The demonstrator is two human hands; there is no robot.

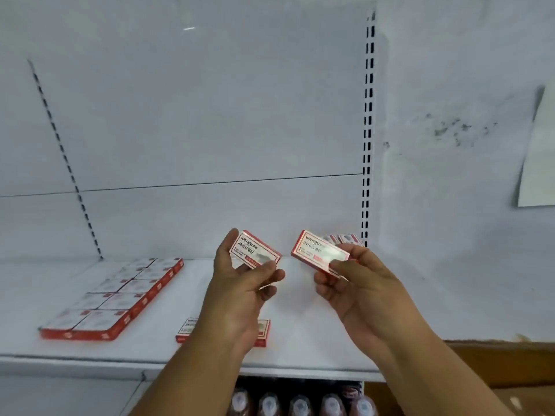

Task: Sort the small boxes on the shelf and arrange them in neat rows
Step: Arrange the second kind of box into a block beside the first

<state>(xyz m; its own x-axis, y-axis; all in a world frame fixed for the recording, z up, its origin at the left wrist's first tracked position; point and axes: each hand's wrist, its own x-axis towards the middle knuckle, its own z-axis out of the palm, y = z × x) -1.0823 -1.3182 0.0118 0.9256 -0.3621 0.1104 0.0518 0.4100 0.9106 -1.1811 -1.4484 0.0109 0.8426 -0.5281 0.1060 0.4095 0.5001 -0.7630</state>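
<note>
Nearest the camera, below the shelf's front lip, bottle caps showed in a row, and both forearms rose past them. On the shelf just behind the left wrist lay a loose box, flat and partly hidden by that arm. Up came the left hand, fingers and thumb curled round a red-and-white box, held label-up and tilted, clear of the shelf. Beside it, the right hand pinched a second box by its right end, so most of the box stuck out leftward beyond the fingers; the two boxes sat near each other but apart. Over to the left, the finished block of boxes ran back in two tidy rows, edges touching. My read: the job here was to turn both boxes the same way as that block, labels up, then set them down flush against a row's end or beside the loose box, sliding rather than dropping so nothing skewed. Furthest back, a few more boxes waited by the slotted upright, behind the right hand
</note>
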